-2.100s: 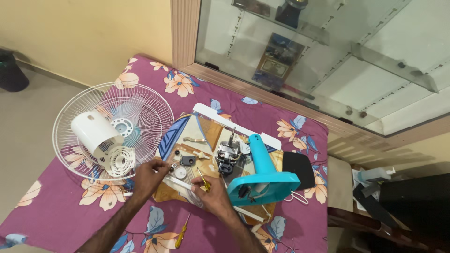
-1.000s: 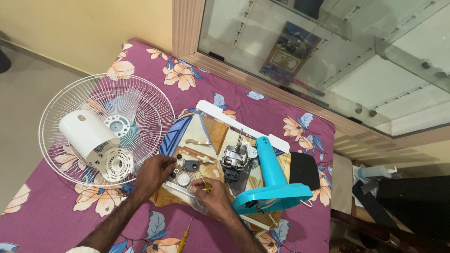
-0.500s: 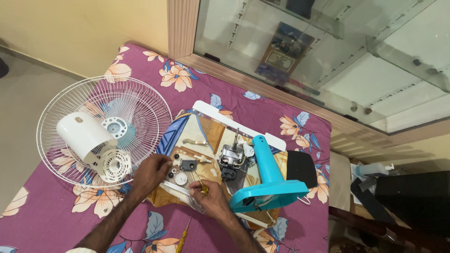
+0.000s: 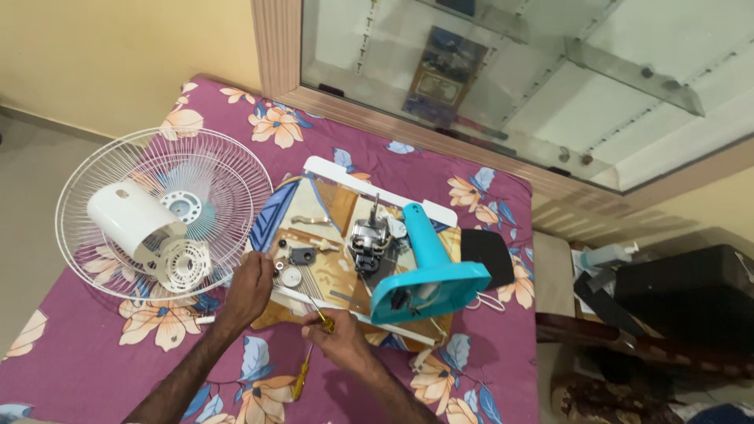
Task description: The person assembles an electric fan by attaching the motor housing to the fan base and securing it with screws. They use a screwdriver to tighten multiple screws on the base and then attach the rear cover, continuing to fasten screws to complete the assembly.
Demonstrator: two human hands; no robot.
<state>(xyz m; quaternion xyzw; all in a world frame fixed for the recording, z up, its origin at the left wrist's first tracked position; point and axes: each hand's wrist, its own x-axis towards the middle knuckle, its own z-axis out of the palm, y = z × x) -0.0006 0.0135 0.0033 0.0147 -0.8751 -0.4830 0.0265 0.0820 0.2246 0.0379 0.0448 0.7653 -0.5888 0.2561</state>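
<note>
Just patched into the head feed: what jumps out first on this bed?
A turquoise fan stand lies tipped over on a board at the middle, its bare motor beside it. To the left, the round white wire fan guard rests on the purple floral sheet. Near the board's front edge, the right hand grips a yellow-handled screwdriver while the left hand touches small loose parts.

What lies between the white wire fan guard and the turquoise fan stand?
In the head view, a board of small parts and the fan motor lie between the fan guard and fan stand.

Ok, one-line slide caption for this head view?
Two hands, left hand and right hand with a screwdriver, work over small parts on a board beside a teal fan stand.
</note>
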